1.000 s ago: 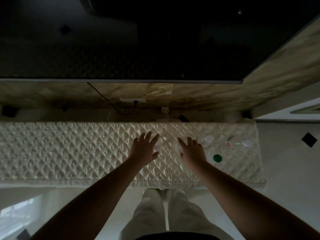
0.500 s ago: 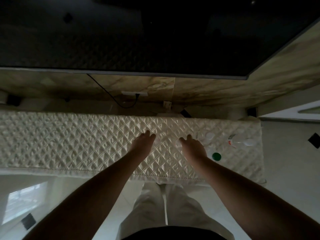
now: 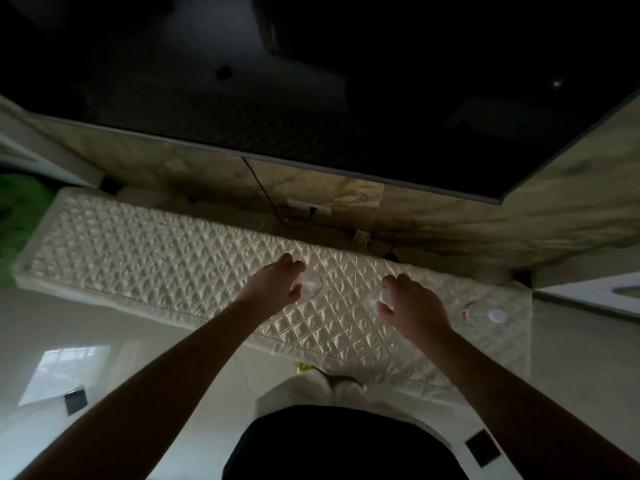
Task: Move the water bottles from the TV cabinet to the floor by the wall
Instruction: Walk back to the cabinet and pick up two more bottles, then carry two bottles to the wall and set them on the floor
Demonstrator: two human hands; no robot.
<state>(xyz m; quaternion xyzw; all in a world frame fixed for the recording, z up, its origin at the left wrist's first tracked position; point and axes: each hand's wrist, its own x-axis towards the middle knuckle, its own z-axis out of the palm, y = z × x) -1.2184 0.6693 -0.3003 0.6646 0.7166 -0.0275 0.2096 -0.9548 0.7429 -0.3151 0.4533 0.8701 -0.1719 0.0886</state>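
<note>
Head view, dim light. The long TV cabinet, draped in a cream quilted satin cover, is seen from above, under a dark wall-mounted television screen.

Left hand: fingers are curled round a clear plastic water bottle with a white cap, which stands on the cover; half a second ago this hand lay flat and spread, so a grip has just been taken.

Right hand: closed likewise round a second clear white-capped bottle, of which only the cap and shoulder are shown. How firmly either bottle is clamped cannot be told.

A third clear bottle with a white cap and a red-marked label stands untouched near the cabinet's right end.

Judgement: both grasps are probably made, neither bottle is visibly lifted yet. The glossy pale tiled floor is still to be reached.
</note>
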